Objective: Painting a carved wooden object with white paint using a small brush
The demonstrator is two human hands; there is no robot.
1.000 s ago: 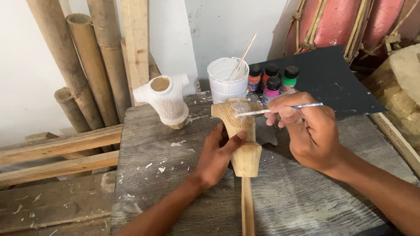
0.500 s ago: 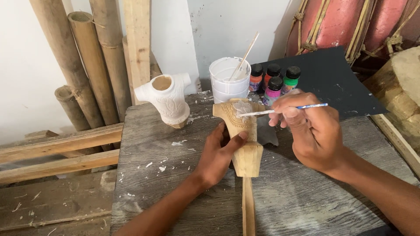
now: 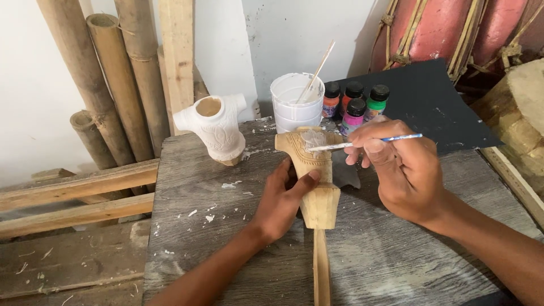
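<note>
Nearest the camera, a carved wooden piece lay on the weathered grey table, its thin stem running toward the viewer and its wide head pointing away. The left hand was curled against its left side, thumb pressed on the wood. The right hand pinched a thin paintbrush between its fingers, the bristle tip touching a whitish patch on the carving's head. Beyond stood a white-painted carving, a white bucket with a stick in it, and small paint bottles. Bamboo poles leaned against the wall.
</note>
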